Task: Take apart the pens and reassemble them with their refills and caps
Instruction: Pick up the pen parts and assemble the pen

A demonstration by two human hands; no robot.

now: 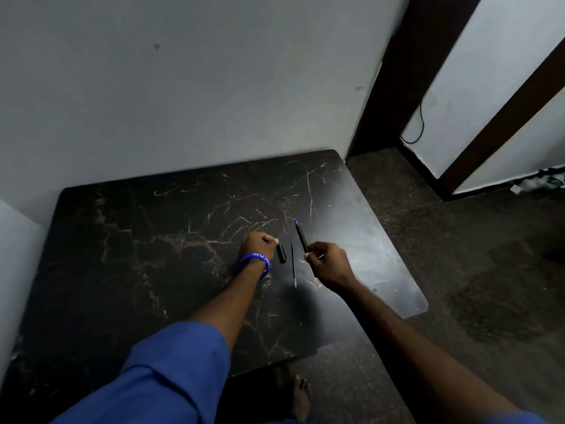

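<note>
Dark marble-look desk (153, 240), scratched. Right hand (328, 264) clamped on black pen barrel (302, 237), blue tip pointing far, lifted at a tilt, right of centre. Left hand (260, 244) in a fist w/ blue wristband (253, 261); can't tell if it holds anything. Black cap (281, 254) lies just beside it. Thin blue refill (293, 264) lies btwn cap and right hand.
</note>
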